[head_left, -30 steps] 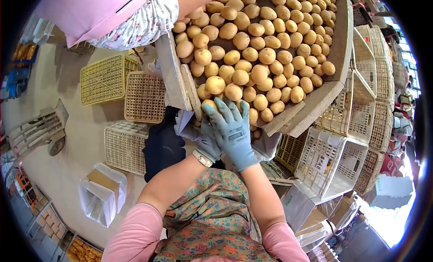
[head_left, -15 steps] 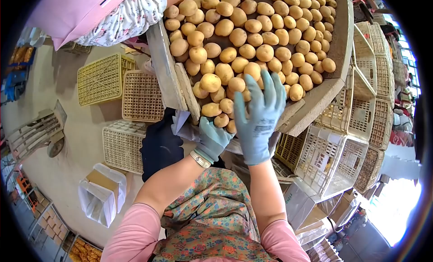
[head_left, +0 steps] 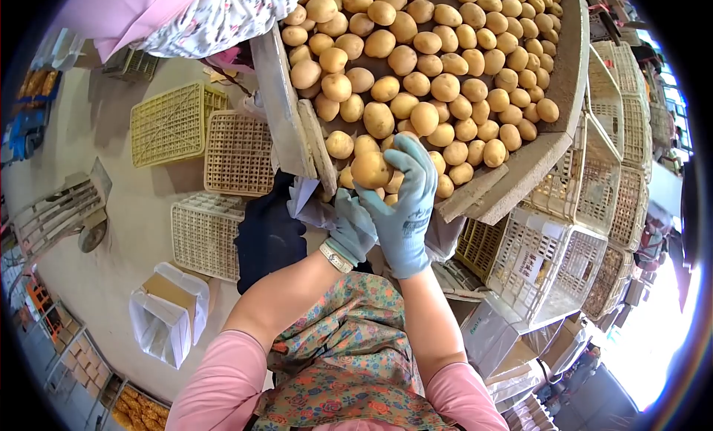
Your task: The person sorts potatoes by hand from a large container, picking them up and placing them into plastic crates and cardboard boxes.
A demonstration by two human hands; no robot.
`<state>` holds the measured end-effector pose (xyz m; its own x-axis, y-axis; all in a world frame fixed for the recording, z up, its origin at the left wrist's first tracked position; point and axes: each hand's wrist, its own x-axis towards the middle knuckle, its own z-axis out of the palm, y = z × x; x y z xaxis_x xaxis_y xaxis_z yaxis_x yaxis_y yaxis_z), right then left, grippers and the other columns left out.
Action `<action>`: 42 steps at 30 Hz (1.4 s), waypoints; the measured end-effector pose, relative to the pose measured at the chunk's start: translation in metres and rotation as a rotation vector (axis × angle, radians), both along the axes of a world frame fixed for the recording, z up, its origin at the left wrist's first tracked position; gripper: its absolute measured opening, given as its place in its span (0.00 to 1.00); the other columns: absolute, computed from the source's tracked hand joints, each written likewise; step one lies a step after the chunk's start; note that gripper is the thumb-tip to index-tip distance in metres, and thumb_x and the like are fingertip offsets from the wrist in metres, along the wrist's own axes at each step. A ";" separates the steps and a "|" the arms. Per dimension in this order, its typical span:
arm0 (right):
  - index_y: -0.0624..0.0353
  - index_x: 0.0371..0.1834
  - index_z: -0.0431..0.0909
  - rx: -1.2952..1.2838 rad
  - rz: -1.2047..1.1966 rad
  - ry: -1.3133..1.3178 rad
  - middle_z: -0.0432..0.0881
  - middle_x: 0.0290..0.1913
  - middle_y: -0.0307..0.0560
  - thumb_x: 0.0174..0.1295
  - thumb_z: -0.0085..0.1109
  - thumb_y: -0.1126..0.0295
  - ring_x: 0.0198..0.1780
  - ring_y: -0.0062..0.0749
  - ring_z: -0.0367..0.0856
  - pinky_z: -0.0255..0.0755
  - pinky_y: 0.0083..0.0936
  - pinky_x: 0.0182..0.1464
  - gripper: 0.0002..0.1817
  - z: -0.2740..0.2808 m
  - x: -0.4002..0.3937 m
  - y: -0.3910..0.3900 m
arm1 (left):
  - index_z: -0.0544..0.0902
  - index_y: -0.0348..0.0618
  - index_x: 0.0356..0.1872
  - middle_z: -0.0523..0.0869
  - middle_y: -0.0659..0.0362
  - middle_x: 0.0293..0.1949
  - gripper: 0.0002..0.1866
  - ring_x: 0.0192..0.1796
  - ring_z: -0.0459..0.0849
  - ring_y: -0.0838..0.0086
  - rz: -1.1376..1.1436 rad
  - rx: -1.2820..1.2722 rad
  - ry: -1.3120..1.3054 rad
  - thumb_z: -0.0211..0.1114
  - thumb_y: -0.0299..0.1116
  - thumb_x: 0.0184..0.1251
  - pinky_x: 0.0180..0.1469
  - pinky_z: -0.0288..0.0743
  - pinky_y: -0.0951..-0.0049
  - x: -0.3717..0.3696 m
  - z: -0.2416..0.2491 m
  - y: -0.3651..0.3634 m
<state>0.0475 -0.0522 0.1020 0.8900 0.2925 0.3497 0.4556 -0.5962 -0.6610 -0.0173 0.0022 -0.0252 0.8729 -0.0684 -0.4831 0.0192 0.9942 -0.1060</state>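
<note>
Many tan potatoes (head_left: 445, 87) lie on a sorting table with raised wooden edges (head_left: 520, 180). My right hand (head_left: 409, 208), in a grey-blue glove, has its fingers curved round a larger potato (head_left: 370, 170) at the table's near end. Beside it, my left hand (head_left: 352, 229), gloved the same way with a watch at the wrist, is low at the table's mouth. Its fingers are partly hidden, and what they hold, if anything, does not show.
A co-worker's patterned sleeve (head_left: 215, 23) reaches in at the upper left. Yellow (head_left: 169, 125) and beige crates (head_left: 239, 152) stand on the left floor, near a lined box (head_left: 168, 312). White crates (head_left: 527, 264) are stacked at the right.
My right hand has moved left and down, and its spread fingers have closed round a potato. My left hand has shifted slightly. The co-worker's sleeve has moved a little right.
</note>
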 end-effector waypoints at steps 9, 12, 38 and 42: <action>0.62 0.64 0.76 0.557 0.112 0.803 0.82 0.63 0.53 0.69 0.69 0.56 0.66 0.40 0.80 0.70 0.35 0.71 0.28 0.016 -0.039 -0.032 | 0.67 0.49 0.75 0.77 0.60 0.67 0.38 0.67 0.77 0.75 0.509 -0.990 -0.496 0.72 0.50 0.69 0.74 0.71 0.70 0.010 0.068 -0.072; 0.65 0.69 0.74 0.804 -0.094 1.140 0.86 0.59 0.54 0.83 0.44 0.43 0.57 0.41 0.87 0.79 0.33 0.63 0.33 -0.010 -0.075 -0.046 | 0.70 0.53 0.77 0.80 0.56 0.70 0.32 0.69 0.81 0.69 0.429 -0.661 -0.471 0.55 0.57 0.80 0.71 0.78 0.60 -0.028 -0.005 -0.073; 0.61 0.56 0.79 1.329 -0.948 0.709 0.87 0.53 0.57 0.74 0.56 0.49 0.51 0.43 0.88 0.86 0.39 0.54 0.25 0.005 -0.209 -0.369 | 0.67 0.52 0.79 0.69 0.55 0.79 0.33 0.80 0.68 0.49 -0.096 -0.127 0.060 0.51 0.57 0.81 0.81 0.61 0.33 0.007 0.030 0.014; 0.67 0.48 0.80 1.301 -1.362 0.242 0.85 0.46 0.50 0.73 0.55 0.59 0.47 0.39 0.86 0.87 0.35 0.56 0.18 0.065 -0.230 -0.484 | 0.70 0.49 0.76 0.72 0.51 0.76 0.31 0.79 0.68 0.45 -0.070 -0.039 0.238 0.54 0.55 0.81 0.79 0.63 0.28 0.013 0.046 0.013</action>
<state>-0.1829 -0.5358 0.1674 0.3131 -0.8585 -0.4061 0.0120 0.4312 -0.9022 -0.0042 0.0148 0.0203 0.7271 -0.1471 -0.6706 0.0577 0.9864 -0.1539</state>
